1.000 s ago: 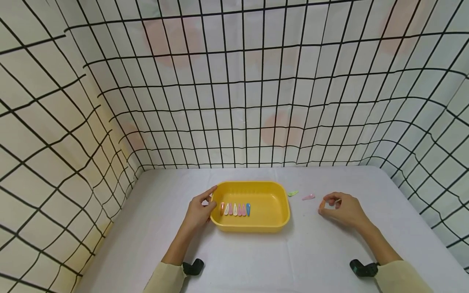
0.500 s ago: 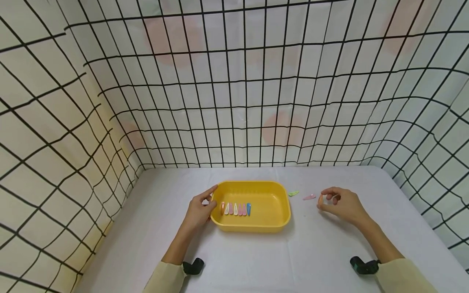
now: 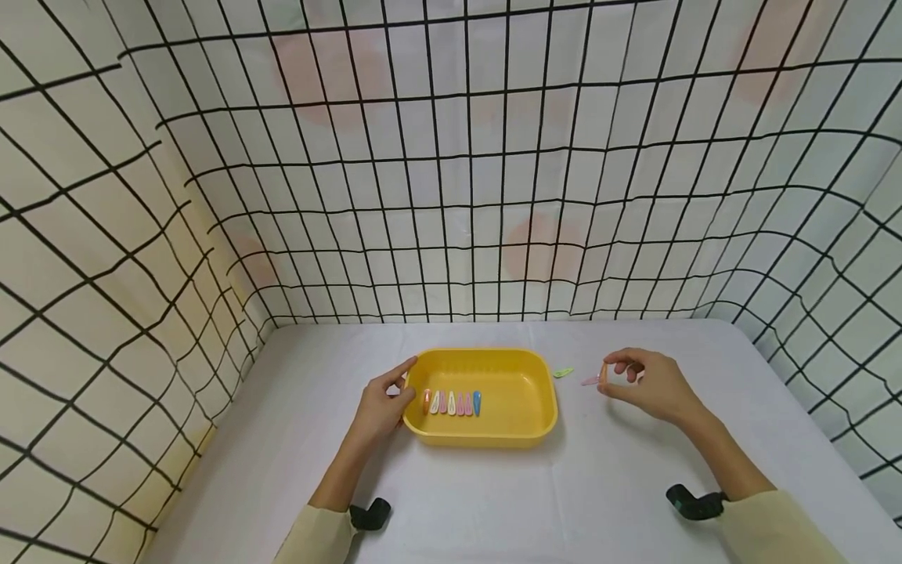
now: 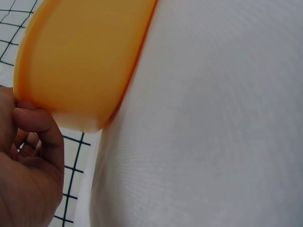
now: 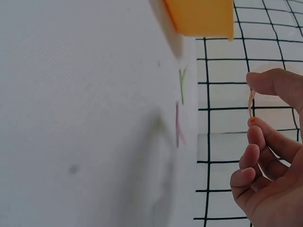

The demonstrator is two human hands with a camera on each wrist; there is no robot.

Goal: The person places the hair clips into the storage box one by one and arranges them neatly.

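My right hand [image 3: 651,384] pinches an orange hair clip [image 3: 603,372] by its two ends, between thumb and index finger, above the table right of the tray. In the right wrist view the same orange clip [image 5: 251,103] stands between the fingertips, clear of the table. My left hand [image 3: 384,401] grips the left rim of a yellow tray [image 3: 517,435], thumb over the edge. Inside the tray a row of several snap hair clips [image 3: 452,403] lies at the left: orange, white, pink and blue. A pink clip [image 3: 589,381] lies on the table, partly behind the held one.
A green hair clip [image 3: 563,373] lies just right of the tray. White cloth covers the table [image 3: 486,501]. Black-lined white curtains [image 3: 451,180] rise behind and on both sides. Dark wrist devices [image 3: 696,503] sit at both sleeve cuffs.
My right hand has moved left and away from me with the orange hair clip, which now overlaps the pink clip in view. The left hand and tray have stayed in place.
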